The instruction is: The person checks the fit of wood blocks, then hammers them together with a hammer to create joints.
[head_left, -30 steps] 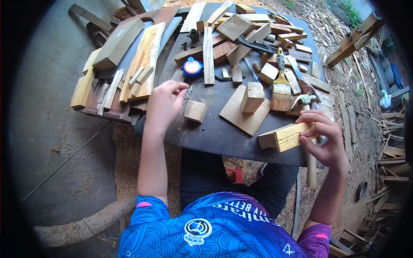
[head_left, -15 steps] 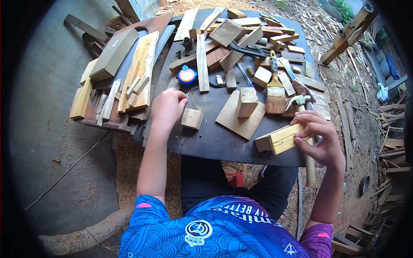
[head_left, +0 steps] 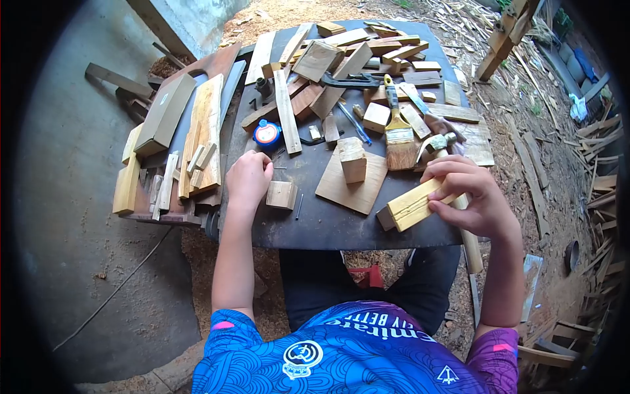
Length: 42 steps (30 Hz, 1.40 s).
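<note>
My right hand (head_left: 474, 197) grips a yellowish wood block (head_left: 420, 205) with a rough groove along its face; a darker wood piece shows at its far end. Under that hand runs the handle of a claw hammer (head_left: 472, 253). Over the table's left part, my left hand (head_left: 249, 177) is closed, with a thin nail (head_left: 280, 168) sticking out by its fingertips. Just right of it sits a small wood cube (head_left: 281, 196), and another nail (head_left: 299, 206) lies beside the cube. A taller block (head_left: 352, 161) stands on a flat square board (head_left: 328, 187) between my hands.
A blue tape measure (head_left: 267, 133) lies beyond my left hand. A wide paintbrush (head_left: 399, 148), a pen (head_left: 354, 121), a clamp (head_left: 351, 81) and many wood offcuts cover the table's far side. A side stand at left carries a long box (head_left: 167, 115) and wood strips.
The whole view has shifted slightly. My left hand has drawn back a little toward the cube, and a nail now shows at its fingertips. My right hand still holds the wood block.
</note>
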### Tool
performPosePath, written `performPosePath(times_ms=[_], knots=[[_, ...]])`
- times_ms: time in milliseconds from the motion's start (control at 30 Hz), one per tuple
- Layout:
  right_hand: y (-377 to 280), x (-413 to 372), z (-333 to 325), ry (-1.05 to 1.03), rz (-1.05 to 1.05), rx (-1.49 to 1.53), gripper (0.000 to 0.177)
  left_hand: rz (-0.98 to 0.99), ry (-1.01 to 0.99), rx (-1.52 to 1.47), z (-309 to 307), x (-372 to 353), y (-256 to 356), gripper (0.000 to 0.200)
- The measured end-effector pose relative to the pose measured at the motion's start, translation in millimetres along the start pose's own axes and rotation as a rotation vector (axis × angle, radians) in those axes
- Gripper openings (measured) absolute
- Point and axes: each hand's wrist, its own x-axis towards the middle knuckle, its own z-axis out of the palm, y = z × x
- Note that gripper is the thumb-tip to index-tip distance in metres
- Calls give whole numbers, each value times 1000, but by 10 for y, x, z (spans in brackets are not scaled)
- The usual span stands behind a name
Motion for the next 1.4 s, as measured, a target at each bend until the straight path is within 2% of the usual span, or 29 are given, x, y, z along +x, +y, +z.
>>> performPosePath(times_ms=[133,233,333,467,533,600,667,767,867,1100,1200,1233,1400], knots=[[-12,-5,-13,-4,-8,-15,17,3,-40,-27,12,39,-29,14],[-10,3,-16,4,-33,-22,17,50,115,-112,33,3,-91,15],[37,4,-16,-1,-42,0,18,46,136,-247,-15,-26,-156,16],[50,-21,-45,-24,-35,3,16,-79,49,-473,-249,-139,32,14],[55,-36,-39,3,-62,-26,20,-55,39,-496,-371,-202,142,12],[65,-46,-69,-29,-46,-75,20,16,64,-580,-532,-305,343,11],[93,-76,-78,-6,-85,-145,18,46,7,-706,-734,-461,645,13],[53,-36,-147,-66,-105,-151,18,362,-87,-858,-1078,-704,1197,17],[38,15,-200,-120,-110,-161,16,585,-157,-836,-1243,-748,1659,18],[110,47,-200,-107,-134,-74,24,741,-29,-889,-804,-511,2092,27],[10,59,-271,-195,171,-31,32,680,15,-937,-681,-533,2106,28],[18,43,-252,-147,107,-26,40,621,-4,-1020,-601,-562,2109,27],[29,35,-250,-134,92,-89,41,606,-20,-1124,-524,-581,2140,25]])
